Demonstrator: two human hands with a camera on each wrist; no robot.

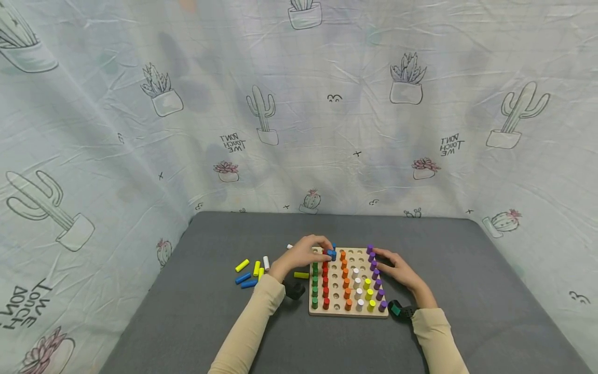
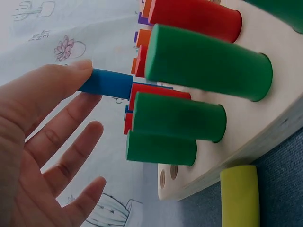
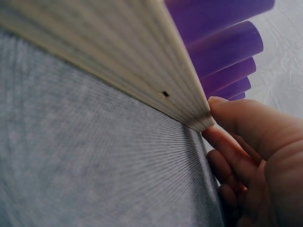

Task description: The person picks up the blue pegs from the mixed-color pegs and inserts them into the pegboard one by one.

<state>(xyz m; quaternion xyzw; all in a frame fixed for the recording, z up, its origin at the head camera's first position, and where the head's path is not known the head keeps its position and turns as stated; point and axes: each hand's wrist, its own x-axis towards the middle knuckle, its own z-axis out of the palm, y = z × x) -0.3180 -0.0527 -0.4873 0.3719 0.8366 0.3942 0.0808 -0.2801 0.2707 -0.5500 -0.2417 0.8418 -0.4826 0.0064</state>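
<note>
- Blue peg (image 2: 106,83), pinched by left hand (image 1: 303,254) fingertips: may tilt and jam against red pegs (image 1: 325,280).
- Right hand (image 1: 397,270), fingers together against board (image 1: 348,311) edge: slipping lets board slide.

Left hand (image 1: 301,254) hides the pegboard's (image 1: 348,311) far-left corner.

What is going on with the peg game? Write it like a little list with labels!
Board: wooden peg board on a grey table, holding rows of green, red, orange, white, yellow and purple pegs
Left hand: pinches a blue peg at the far end of the board
Right hand: fingers against the board's right edge, beside the purple pegs
Loose pegs: yellow, blue and white, lying on the table left of the board
</note>
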